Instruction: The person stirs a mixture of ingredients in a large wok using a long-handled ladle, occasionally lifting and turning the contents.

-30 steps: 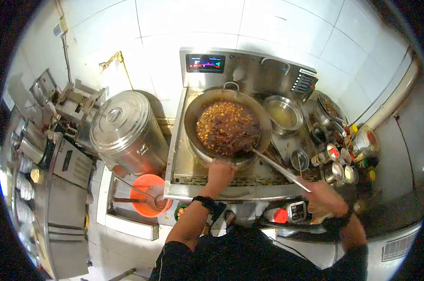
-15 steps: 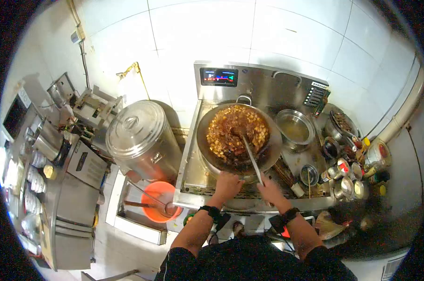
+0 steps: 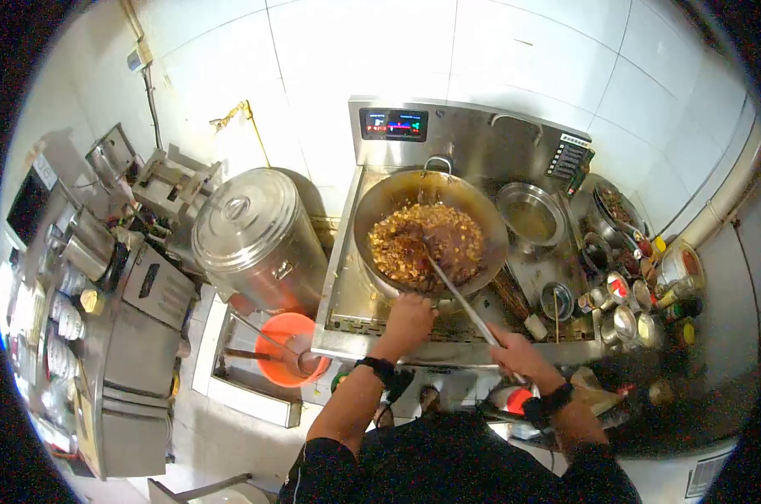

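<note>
since half a second ago the right hand [image 3: 519, 357] has drawn back toward the body and out to the right, and the ladle [image 3: 460, 296] has swung with it. nearest the body, the right grip is closed round the near end of the ladle handle. the left hand [image 3: 407, 317], just left of it, has its grip closed at the near edge of the wok [image 3: 389, 193]; what exactly it clasps is hidden beneath the hand. the ladle's long axis runs from the right grip at near right to far left, crossing the wok's near rim. its working end points into the brown and yellow food [image 3: 427, 244] near the middle of the pan. the wok sits on the steel stove [image 3: 347, 294]. right of it stands a steel bowl [image 3: 532, 214]. left of the stove is a lidded stockpot [image 3: 246, 227], with an orange bucket [image 3: 281, 353] nearer. furthest back is the lit display [image 3: 393, 124].
</note>
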`<state>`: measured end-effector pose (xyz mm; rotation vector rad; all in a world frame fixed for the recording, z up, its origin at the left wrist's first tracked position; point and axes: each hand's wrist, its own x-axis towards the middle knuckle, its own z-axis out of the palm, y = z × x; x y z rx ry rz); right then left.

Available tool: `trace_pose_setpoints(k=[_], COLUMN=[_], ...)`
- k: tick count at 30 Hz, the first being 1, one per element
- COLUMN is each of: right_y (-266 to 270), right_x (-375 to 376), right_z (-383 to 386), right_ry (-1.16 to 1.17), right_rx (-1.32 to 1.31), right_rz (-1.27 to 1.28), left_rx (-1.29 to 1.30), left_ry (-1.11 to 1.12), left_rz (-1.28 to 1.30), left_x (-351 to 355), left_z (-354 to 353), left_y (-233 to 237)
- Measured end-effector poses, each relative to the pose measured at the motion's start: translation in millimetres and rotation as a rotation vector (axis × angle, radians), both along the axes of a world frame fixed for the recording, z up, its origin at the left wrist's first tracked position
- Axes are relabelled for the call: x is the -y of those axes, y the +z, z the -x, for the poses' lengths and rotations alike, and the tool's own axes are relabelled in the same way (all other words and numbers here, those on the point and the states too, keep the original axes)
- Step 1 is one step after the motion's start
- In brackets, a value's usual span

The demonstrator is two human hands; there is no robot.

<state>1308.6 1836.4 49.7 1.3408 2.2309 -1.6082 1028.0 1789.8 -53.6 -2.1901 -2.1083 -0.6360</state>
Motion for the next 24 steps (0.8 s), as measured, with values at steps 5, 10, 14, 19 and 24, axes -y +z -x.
trace_pose_setpoints(k=[5,10,14,19,24], right_y=[83,151,168,91,-6], right_x=[22,23,19,7,-3], right_z=[-52,-97,-96,-82,-27], right_ry=[0.147,0.235,0.321,0.279,0.179], right_rx=[0.233,0.447,0.497,0.366,0.454], right_rz=[-0.430,-0.730,-0.769,-0.749,-0.675], left_rx=[0.002,-0.051,0.035,0.070,0.036], left_ry=[0.010,0.007,0.043,0.053,0.071], left_rz=[-0.014,-0.197,-0.291,-0.244,-0.052], left_x=[0,-2,-5,-7,-6], left_z=[-3,-4,-6,-5,-6], left_y=[3,1,-2,-1,4])
